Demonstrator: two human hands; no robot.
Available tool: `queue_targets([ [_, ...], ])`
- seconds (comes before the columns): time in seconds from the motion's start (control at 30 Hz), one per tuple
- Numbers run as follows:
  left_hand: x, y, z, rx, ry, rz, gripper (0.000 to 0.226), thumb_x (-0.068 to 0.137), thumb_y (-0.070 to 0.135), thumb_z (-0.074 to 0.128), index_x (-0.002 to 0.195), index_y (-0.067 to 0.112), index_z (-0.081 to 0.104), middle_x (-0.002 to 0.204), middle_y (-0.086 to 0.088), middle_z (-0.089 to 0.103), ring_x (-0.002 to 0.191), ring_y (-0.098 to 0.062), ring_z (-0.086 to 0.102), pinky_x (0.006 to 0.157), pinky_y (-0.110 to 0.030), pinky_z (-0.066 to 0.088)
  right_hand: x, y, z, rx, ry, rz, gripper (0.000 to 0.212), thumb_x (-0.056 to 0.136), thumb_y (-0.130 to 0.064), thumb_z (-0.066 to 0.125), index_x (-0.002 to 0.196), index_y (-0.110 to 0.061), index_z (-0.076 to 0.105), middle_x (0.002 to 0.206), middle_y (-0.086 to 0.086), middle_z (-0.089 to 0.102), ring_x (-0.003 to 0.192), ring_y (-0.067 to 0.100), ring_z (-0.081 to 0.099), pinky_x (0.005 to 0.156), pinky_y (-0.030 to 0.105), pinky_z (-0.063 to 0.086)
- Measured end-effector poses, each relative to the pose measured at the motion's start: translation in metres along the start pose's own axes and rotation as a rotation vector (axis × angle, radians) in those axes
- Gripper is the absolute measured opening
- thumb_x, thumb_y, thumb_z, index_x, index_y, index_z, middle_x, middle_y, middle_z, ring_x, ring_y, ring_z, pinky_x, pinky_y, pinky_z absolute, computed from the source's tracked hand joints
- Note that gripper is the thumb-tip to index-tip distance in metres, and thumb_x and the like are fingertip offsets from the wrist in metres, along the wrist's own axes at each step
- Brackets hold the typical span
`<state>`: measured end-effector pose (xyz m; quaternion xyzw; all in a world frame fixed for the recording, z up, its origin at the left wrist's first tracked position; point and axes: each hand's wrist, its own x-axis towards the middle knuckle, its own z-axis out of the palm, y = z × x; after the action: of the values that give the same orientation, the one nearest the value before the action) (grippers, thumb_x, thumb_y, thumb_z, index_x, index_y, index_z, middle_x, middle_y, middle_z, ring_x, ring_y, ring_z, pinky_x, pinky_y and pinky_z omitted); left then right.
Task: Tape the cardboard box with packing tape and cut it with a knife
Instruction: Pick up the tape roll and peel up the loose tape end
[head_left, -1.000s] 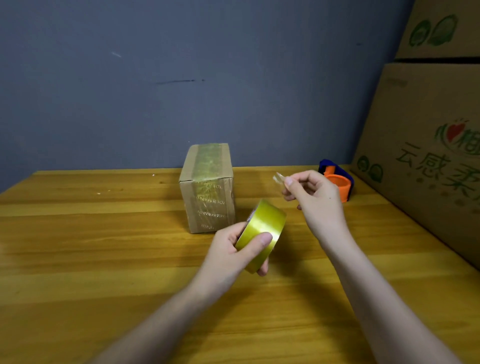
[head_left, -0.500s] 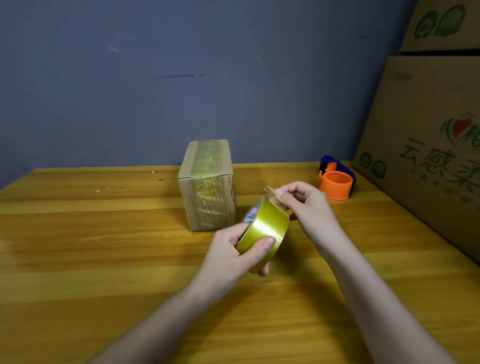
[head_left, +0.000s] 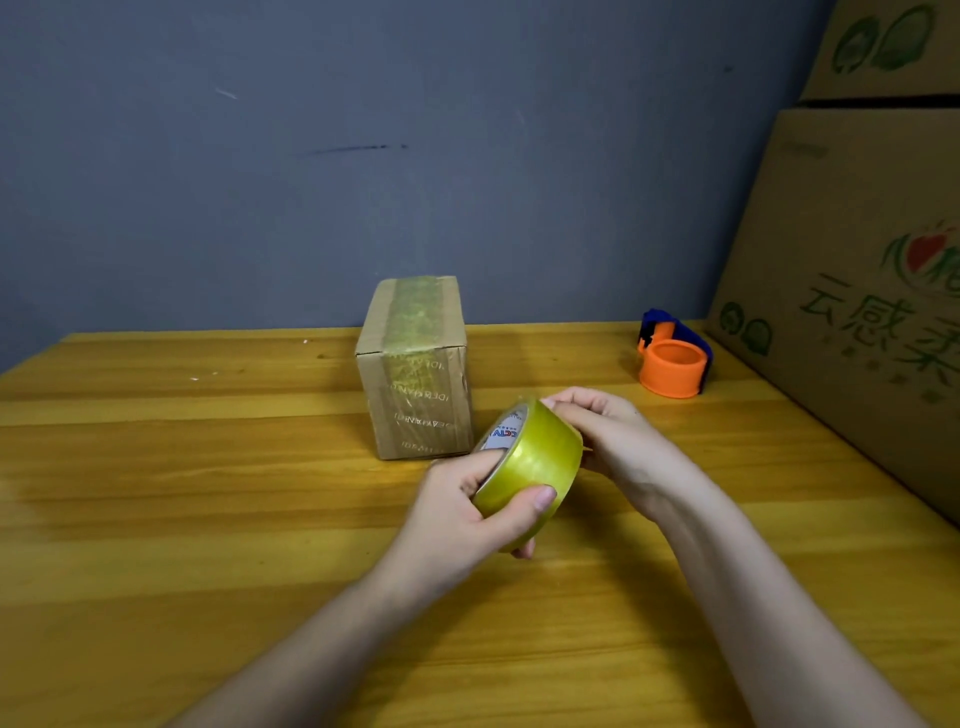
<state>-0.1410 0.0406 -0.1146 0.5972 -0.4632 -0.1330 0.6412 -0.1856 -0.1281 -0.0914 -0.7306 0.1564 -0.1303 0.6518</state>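
Observation:
A small cardboard box stands upright at the back middle of the wooden table, with a strip of yellowish tape over its top and down its front. Just in front of it, my left hand grips a roll of yellowish packing tape, fingers through the core and thumb on the outer face. My right hand rests against the roll's top right edge, fingertips pressed on the tape surface. No knife is in view.
An orange and blue tape dispenser sits at the back right of the table. Large printed cardboard cartons are stacked along the right edge. A grey wall stands close behind the table.
My right hand, which held a pulled-out tape end up above the roll, has come down and now presses against the roll. The roll has barely moved.

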Motion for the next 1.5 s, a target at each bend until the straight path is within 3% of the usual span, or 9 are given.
queue_targets([
  [0.33, 0.001, 0.000, -0.003, -0.046, 0.000, 0.007, 0.017, 0.077, 0.032, 0.064, 0.072, 0.016, 0.066, 0.048, 0.001, 0.062, 0.045, -0.009, 0.059, 0.052, -0.017, 0.046, 0.002, 0.010, 0.013, 0.353, -0.096, 0.261, 0.029, 0.083, -0.030, 0.057, 0.106, -0.013, 0.061, 0.105, 0.018, 0.051, 0.095, 0.030, 0.046, 0.076, 0.039, 0.039],
  [0.4, 0.000, 0.001, -0.004, -0.047, -0.008, 0.010, 0.011, 0.076, 0.032, 0.065, 0.069, 0.024, 0.066, 0.049, 0.000, 0.063, 0.045, -0.009, 0.059, 0.051, -0.018, 0.047, 0.003, 0.012, 0.017, 0.378, -0.119, 0.286, 0.028, 0.085, -0.028, 0.054, 0.106, -0.010, 0.058, 0.102, 0.020, 0.052, 0.091, 0.030, 0.049, 0.069, 0.035, 0.042],
  [0.53, 0.001, 0.002, 0.002, 0.036, -0.039, 0.084, 0.014, 0.075, 0.029, 0.066, 0.068, 0.018, 0.064, 0.050, 0.003, 0.062, 0.043, -0.007, 0.059, 0.049, -0.019, 0.048, -0.010, 0.002, 0.022, 0.291, -0.331, 0.262, 0.022, 0.084, -0.018, 0.047, 0.084, 0.001, 0.059, 0.066, 0.013, 0.066, 0.052, 0.022, 0.063, 0.044, 0.026, 0.051],
  [0.6, 0.002, 0.001, 0.001, 0.102, -0.028, 0.118, 0.014, 0.076, 0.031, 0.066, 0.066, 0.022, 0.063, 0.051, 0.005, 0.063, 0.045, -0.008, 0.060, 0.052, -0.019, 0.049, -0.008, 0.003, 0.017, 0.291, -0.145, 0.179, 0.014, 0.088, -0.010, 0.050, 0.090, -0.005, 0.063, 0.074, 0.009, 0.069, 0.061, 0.020, 0.064, 0.054, 0.028, 0.052],
  [0.73, 0.004, -0.006, -0.006, 0.212, 0.051, 0.074, 0.020, 0.076, 0.040, 0.065, 0.066, 0.024, 0.062, 0.050, 0.005, 0.063, 0.046, -0.011, 0.061, 0.055, -0.023, 0.051, -0.001, 0.009, 0.006, 0.088, 0.349, -0.265, 0.026, 0.097, -0.007, 0.041, 0.099, -0.017, 0.064, 0.096, 0.002, 0.070, 0.082, 0.014, 0.065, 0.072, 0.026, 0.050],
  [0.87, 0.009, -0.015, -0.008, 0.349, 0.144, 0.000, 0.027, 0.075, 0.050, 0.060, 0.073, 0.024, 0.061, 0.050, 0.004, 0.064, 0.049, -0.015, 0.063, 0.062, -0.038, 0.056, -0.012, 0.010, 0.027, -0.051, 0.117, -0.362, 0.033, 0.099, -0.026, 0.038, 0.118, -0.016, 0.062, 0.116, -0.003, 0.066, 0.107, 0.002, 0.060, 0.092, 0.013, 0.045],
  [1.0, 0.008, -0.015, -0.008, 0.626, 0.185, 0.035, 0.044, 0.071, 0.058, 0.050, 0.069, 0.016, 0.059, 0.051, 0.003, 0.065, 0.049, -0.012, 0.060, 0.059, -0.034, 0.052, -0.010, 0.013, 0.043, -0.221, 0.141, -0.292, 0.051, 0.086, -0.054, 0.033, 0.121, -0.030, 0.062, 0.124, -0.009, 0.063, 0.117, 0.008, 0.054, 0.106, 0.033, 0.040],
  [1.17, 0.005, -0.019, -0.003, 0.925, 0.110, 0.278, 0.038, 0.071, 0.055, 0.055, 0.056, 0.021, 0.046, 0.045, 0.005, 0.044, 0.044, -0.020, 0.049, 0.044, -0.018, 0.032, -0.005, 0.011, 0.037, -0.234, 0.095, -0.190, 0.061, 0.077, -0.073, 0.029, 0.098, -0.033, 0.070, 0.106, -0.006, 0.072, 0.106, 0.014, 0.063, 0.102, 0.043, 0.044],
  [1.5, 0.006, -0.024, -0.005, 1.055, -0.016, 0.410, 0.045, 0.075, 0.055, 0.056, 0.052, 0.018, 0.046, 0.040, 0.001, 0.047, 0.040, -0.019, 0.049, 0.039, -0.021, 0.033, -0.007, 0.013, 0.034, -0.101, 0.025, -0.117, 0.056, 0.081, -0.064, 0.038, 0.096, -0.025, 0.074, 0.098, -0.004, 0.075, 0.098, 0.012, 0.068, 0.102, 0.040, 0.045],
])
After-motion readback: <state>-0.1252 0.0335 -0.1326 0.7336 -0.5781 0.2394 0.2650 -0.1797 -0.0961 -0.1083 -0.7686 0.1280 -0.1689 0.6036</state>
